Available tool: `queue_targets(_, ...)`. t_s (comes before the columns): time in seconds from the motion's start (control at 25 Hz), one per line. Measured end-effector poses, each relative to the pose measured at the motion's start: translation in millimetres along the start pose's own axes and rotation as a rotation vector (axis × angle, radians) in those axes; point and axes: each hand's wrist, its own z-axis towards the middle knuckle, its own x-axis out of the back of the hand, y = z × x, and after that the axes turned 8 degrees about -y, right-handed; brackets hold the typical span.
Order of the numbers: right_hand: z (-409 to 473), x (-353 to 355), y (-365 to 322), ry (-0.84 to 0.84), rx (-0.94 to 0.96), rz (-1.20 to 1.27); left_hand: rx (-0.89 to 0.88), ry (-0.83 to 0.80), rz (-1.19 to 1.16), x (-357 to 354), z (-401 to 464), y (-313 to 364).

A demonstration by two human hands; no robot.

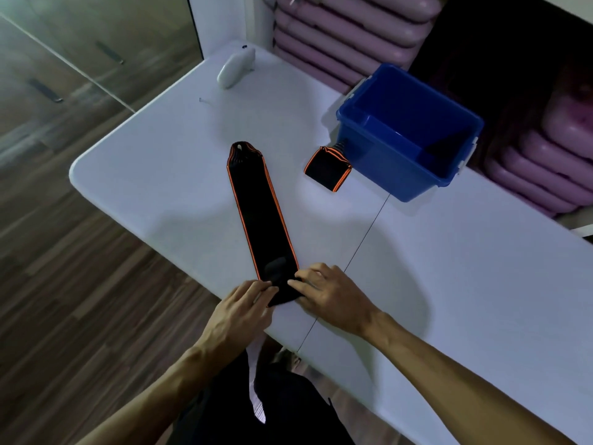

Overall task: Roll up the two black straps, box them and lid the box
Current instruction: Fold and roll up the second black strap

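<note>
A long black strap with orange edging [258, 207] lies flat on the white table [160, 175], running away from me. Its near end is curled into a small fold at the table's front edge. My left hand [239, 311] and my right hand [327, 292] pinch that near end from either side. A second black strap with orange edging [327, 168] sits rolled up beside the blue plastic box [449, 184], touching its left wall. The box stands open with a dark shape inside, possibly shadow. No lid shows.
A white handheld device [236, 67] lies at the table's far left corner. Stacked pink cushions [346, 30] fill the shelves behind and to the right of the box. Wood floor lies left of the table. A thin seam [362, 242] crosses the tabletop.
</note>
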Motion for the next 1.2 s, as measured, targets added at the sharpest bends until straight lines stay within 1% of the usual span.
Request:
queue_targets(0.16,5.0,3.3,-1.1,0.014,0.030,0.000,0.039,-0.004,-0.003,0.6,2.4,2.2)
queue_targets(0.24,10.2,6.7,-1.2,-0.006,0.006,0.050,0.068,-0.029,-0.063,6.2,9.3,0.9)
queue_targets(0.36,20.1,11.6,1.9,-0.062,-0.086,0.192,0.213,-0.077,-0.314,15.0,22.6,-4.4)
queue_targets(0.48,36.9,21.4,4.7,-0.123,-0.200,0.387,0.289,-0.072,-0.467,18.5,33.7,-12.4)
queue_targets(0.56,49.9,27.0,5.7,-0.140,-0.291,0.550,0.377,-0.052,-0.551,22.8,41.3,-17.6)
queue_targets(0.64,60.1,28.1,6.6,-0.113,-0.354,0.660,0.467,-0.015,-0.597,25.3,46.7,-20.1)
queue_targets(0.72,65.1,23.7,8.4,-0.060,-0.409,0.711,0.523,0.035,-0.635,26.4,51.1,-19.5)
queue_targets(0.8,70.8,20.0,10.3,-0.039,-0.445,0.705,0.558,0.066,-0.635,26.3,55.8,-20.3)
queue_targets(0.96,86.4,17.0,12.9,-0.049,-0.409,0.562,0.622,0.059,-0.514,17.8,62.3,-30.5)
queue_targets(1.08,84.7,10.8,12.9,-0.010,-0.386,0.465,0.609,0.070,-0.482,12.3,61.9,-31.3)
queue_targets(1.2,79.1,7.8,11.7,0.031,-0.428,0.362,0.571,0.099,-0.428,10.5,64.9,-30.5)
